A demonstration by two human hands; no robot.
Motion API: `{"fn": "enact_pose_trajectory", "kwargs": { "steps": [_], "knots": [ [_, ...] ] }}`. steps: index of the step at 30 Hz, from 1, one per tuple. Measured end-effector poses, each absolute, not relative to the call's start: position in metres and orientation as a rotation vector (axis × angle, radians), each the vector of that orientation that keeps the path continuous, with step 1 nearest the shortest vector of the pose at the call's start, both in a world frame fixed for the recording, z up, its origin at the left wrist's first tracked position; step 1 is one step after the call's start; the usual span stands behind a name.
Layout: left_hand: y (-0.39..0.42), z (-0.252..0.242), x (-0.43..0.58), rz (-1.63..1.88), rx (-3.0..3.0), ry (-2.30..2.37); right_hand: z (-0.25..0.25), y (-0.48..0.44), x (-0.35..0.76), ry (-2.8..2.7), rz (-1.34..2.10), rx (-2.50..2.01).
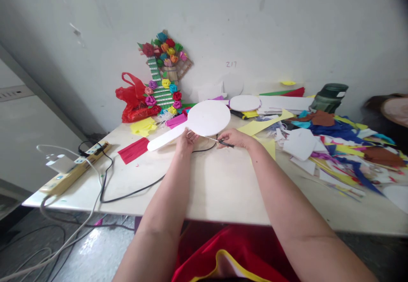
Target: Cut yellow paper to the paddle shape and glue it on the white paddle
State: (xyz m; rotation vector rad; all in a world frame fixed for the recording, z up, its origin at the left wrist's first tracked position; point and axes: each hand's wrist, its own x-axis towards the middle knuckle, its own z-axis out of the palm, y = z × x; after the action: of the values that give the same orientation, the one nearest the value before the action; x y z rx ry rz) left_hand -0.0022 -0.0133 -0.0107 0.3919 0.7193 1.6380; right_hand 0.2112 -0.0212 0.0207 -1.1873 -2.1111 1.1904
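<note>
A white paddle-shaped cutout (208, 118), with a round head and a long rounded handle, is raised a little above the table. My left hand (187, 141) pinches it at the lower edge, where the handle meets the round part. In my right hand (234, 137) are scissors (227, 144) with dark handles. Their thin blades point left, along the underside of the disc's near edge; whether they touch it I cannot tell. Left of the handle lies a red crepe paper piece (133, 150). Yellow paper (259, 125) lies behind and beside my right hand.
A power strip (76, 167) with cables sits along the left edge. Paper flower decorations (162, 74) and a red plastic bag (131, 99) stand against the wall. Another white disc (245, 102) lies behind. Coloured scraps (344, 142) and a dark green bottle (329, 98) are at right.
</note>
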Motion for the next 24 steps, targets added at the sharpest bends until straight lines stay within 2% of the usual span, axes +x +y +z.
{"fn": "enact_pose_trajectory", "kwargs": {
  "steps": [24],
  "knots": [
    [-0.0163,-0.0085,-0.0013,1.637,0.369,0.711,0.0197,-0.0187,0.2112,-2.108,1.187,-1.179]
  ]
}}
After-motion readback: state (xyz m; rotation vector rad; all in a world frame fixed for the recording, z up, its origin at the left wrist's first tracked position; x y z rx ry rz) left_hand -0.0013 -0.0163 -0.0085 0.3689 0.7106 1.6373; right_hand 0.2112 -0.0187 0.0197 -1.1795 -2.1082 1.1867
